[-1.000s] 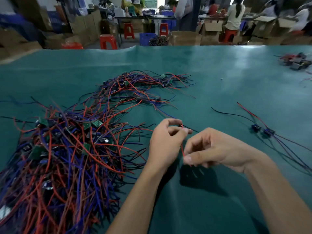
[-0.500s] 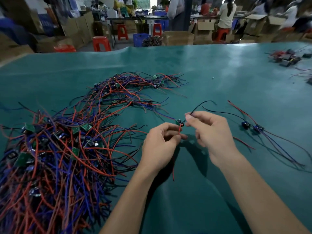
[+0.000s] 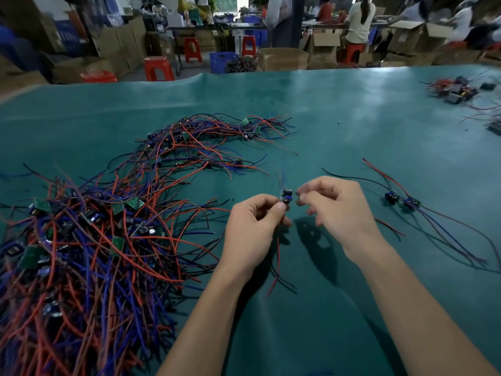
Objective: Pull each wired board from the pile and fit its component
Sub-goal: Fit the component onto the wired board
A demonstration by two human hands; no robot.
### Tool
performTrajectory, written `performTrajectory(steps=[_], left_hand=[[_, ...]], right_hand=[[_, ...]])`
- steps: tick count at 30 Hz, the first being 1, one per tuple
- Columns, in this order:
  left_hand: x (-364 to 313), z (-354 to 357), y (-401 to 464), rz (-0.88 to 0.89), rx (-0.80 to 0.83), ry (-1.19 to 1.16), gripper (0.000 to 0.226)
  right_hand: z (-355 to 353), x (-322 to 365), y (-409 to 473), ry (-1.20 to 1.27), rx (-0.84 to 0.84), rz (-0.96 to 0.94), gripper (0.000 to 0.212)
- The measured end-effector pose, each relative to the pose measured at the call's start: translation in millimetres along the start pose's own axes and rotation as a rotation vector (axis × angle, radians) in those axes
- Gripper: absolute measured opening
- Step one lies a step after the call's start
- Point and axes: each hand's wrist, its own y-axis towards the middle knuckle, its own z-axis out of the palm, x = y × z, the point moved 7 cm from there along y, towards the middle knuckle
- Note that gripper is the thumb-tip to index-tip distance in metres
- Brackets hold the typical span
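Here the left hand [image 3: 254, 226] is pinching a small wired board [image 3: 286, 196] above the counter [image 3: 352, 126], beside the pile [image 3: 95, 226]. The right hand [image 3: 336, 210], fingertips pinched just beside it, is perhaps bringing a part too blurred to see; misalignment could bend it, or dangling wires may snag.

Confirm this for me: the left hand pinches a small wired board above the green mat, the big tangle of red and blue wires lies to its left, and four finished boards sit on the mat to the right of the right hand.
Wrong count. The head view shows two finished boards right of the right hand, not four. The rest holds: the left hand pinches a small wired board above the green mat, with the tangle to its left.
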Motion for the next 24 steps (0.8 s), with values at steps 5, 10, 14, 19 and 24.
performTrajectory(steps=[5,10,14,19,24], left_hand=[[-2.6,11.3,-3.8,0.016,0.155,0.0,0.017],[-3.4,12.0,-4.4,-0.006,0.187,0.029,0.019],[-1.3,13.0,-4.3,-0.019,0.221,0.038,0.016],[0.2,11.7,-3.8,-0.022,0.202,0.049,0.016],[-1.2,0.5,0.6,0.014,0.003,-0.054,0.014]], right_hand=[[25.7,-11.3,-8.6,0.463,0.295,0.291,0.023],[-7.9,-2.9,4.5,0.084,0.021,-0.019,0.016],[-44.5,-3.7,12.1,0.044,-0.21,-0.086,0.023],[-81.8,-20.2,5.7,0.523,-0.556,0.051,0.02],[-69.5,-24.9,1.1,0.588,-0.535,0.241,0.021]])
